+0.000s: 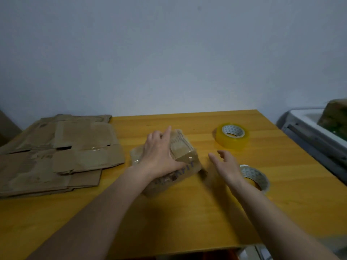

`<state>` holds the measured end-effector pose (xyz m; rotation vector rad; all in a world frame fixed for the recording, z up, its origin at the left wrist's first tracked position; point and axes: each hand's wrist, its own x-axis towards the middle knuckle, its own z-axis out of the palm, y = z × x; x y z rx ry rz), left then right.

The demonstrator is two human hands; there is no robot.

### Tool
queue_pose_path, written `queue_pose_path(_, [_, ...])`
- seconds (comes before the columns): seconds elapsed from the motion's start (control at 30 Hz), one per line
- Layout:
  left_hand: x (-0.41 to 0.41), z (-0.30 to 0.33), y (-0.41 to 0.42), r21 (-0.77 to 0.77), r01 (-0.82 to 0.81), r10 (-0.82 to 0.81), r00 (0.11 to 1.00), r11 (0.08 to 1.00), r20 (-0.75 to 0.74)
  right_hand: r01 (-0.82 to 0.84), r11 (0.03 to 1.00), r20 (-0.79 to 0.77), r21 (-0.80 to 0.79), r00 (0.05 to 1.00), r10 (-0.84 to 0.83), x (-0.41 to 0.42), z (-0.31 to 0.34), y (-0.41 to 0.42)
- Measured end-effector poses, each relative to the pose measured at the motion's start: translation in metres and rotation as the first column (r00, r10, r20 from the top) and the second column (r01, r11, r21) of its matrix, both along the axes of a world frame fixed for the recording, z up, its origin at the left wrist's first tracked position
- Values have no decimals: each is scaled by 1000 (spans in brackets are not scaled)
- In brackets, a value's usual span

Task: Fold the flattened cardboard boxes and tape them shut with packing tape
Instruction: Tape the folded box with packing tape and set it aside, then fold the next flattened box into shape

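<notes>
A small folded cardboard box [185, 151], shiny with tape and marked with blue writing, sits in the middle of the yellow wooden table [187, 212]. My left hand [159, 154] lies flat on top of it, fingers straight, thumb along its front edge. My right hand [226, 164] hovers just right of the box, fingers relaxed and spread, holding nothing. A full roll of clear yellowish packing tape [231, 136] lies at the back right. A thinner roll [255, 178] lies partly hidden behind my right wrist. A stack of flattened cardboard boxes [56, 154] covers the table's left side.
A plain wall rises behind the table. To the right, off the table's edge, stands a grey-white appliance [317, 136] with a brown object on it. The table's front edge runs near the bottom of the view.
</notes>
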<state>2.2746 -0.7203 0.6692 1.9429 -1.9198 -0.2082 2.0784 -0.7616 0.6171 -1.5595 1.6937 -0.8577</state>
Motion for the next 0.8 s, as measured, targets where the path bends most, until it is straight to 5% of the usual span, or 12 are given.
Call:
queue_pose_path(0.07, [6, 5, 6, -162, -28, -2, 983, 986, -181, 28, 1000, 222, 4, 975, -28, -3, 11, 3])
queue_pose_path(0.13, [9, 6, 14, -293, -46, -50, 949, 955, -312, -48, 999, 539, 18, 842, 30, 4, 31, 8])
queue_pose_path(0.2, [15, -1, 25, -331, -69, -85, 899, 941, -429, -128, 982, 610, -136, 770, 185, 17, 56, 16])
queue_pose_path(0.33, [38, -29, 53, -136, -136, 44, 848, 981, -528, -382, 802, 229, -459, 821, 523, 45, 77, 31])
queue_pose_path(0.43, [71, -38, 72, 181, -210, 268, 864, 961, -427, -731, 633, -165, -257, 678, 716, 57, 64, 38])
queue_pose_path(0.5, [88, -35, 83, 316, -269, 367, 876, 910, -312, -725, 662, -189, -192, 689, 700, 66, 60, 37])
queue_pose_path(0.6, [94, -23, 98, 303, -264, 381, 811, 916, -445, -614, 745, -381, -262, 775, 504, 83, 62, 34])
queue_pose_path(0.7, [85, -11, 105, 169, -255, 278, 490, 952, -826, -677, 694, -617, -245, 661, 427, 106, 69, 37])
queue_pose_path(0.73, [85, -11, 101, 131, -323, 253, 370, 937, -894, -712, 679, -678, -182, 591, 438, 113, 74, 38])
queue_pose_path(0.8, [89, -14, 88, 157, -510, 339, 287, 846, -896, -758, 652, -818, -18, 386, 427, 127, 80, 37])
